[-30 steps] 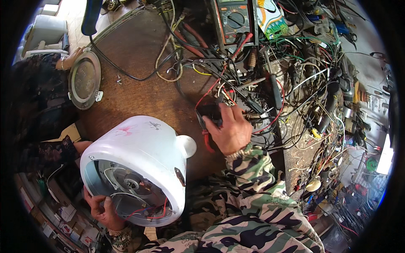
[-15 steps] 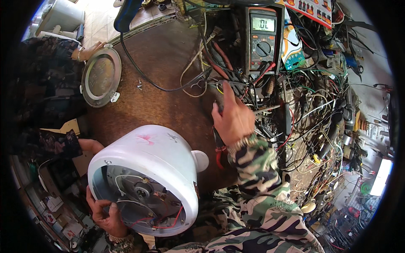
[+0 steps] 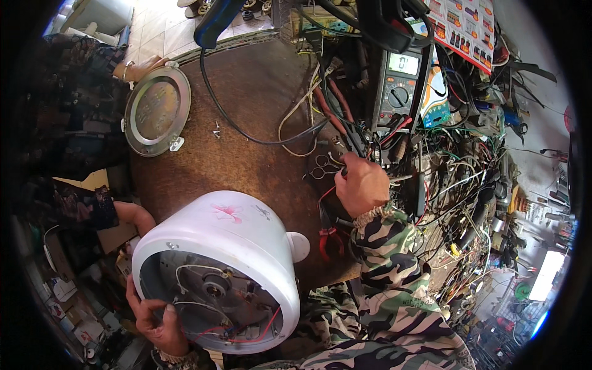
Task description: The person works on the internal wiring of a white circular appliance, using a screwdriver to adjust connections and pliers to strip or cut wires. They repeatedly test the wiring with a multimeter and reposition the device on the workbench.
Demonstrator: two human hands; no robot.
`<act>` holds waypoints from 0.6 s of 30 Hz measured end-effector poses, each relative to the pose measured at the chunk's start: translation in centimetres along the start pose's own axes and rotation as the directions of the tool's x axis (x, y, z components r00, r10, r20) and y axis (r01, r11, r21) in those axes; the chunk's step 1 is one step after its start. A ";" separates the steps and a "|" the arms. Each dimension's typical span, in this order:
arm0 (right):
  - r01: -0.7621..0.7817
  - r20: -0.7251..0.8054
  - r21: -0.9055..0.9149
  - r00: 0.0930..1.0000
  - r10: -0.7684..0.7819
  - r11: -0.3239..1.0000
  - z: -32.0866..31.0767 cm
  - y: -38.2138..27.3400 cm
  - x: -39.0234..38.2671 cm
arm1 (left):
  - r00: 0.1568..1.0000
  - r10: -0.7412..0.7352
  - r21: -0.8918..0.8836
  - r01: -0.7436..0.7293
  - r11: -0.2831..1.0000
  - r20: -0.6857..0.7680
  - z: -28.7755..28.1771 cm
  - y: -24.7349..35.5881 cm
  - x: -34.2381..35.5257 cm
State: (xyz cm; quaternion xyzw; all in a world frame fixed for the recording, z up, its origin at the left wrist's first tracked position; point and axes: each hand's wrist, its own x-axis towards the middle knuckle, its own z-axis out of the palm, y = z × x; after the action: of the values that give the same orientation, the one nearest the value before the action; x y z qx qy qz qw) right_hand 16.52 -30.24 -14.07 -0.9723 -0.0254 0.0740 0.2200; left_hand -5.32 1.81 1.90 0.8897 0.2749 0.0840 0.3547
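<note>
A white rice cooker body (image 3: 229,246) lies tilted toward me, its open underside showing wires and a round metal part. My left hand (image 3: 155,319) grips its lower rim at the bottom left. My right hand (image 3: 362,184), in a camouflage sleeve, reaches over the brown table (image 3: 246,166) into a tangle of wires beside small scissors (image 3: 319,168); its fingers are curled, and what they hold is hidden. Red-handled pliers (image 3: 328,239) lie just below that wrist.
A round metal plate (image 3: 156,111) lies at the table's far left, with another person's hand (image 3: 145,65) on it. That person's other arm (image 3: 132,217) reaches in behind the cooker. A multimeter (image 3: 398,86) stands at the back amid cables. Cluttered tools fill the right side.
My right hand has moved from the pliers up toward the wires near the multimeter. The cooker has shifted slightly right in view as my head turned.
</note>
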 end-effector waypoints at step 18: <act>-0.130 -0.285 -0.267 0.957 0.051 0.955 -0.4 -0.5 7.6 | 0.993 -0.075 -0.022 0.078 0.997 0.087 -0.4 0.0 0.9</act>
State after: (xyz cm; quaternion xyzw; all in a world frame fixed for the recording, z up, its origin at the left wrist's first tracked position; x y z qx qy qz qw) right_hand 24.04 -29.34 -14.54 -0.9947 0.0399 -0.0559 0.0763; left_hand -4.73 2.55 2.18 0.8767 0.2921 0.0352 0.3805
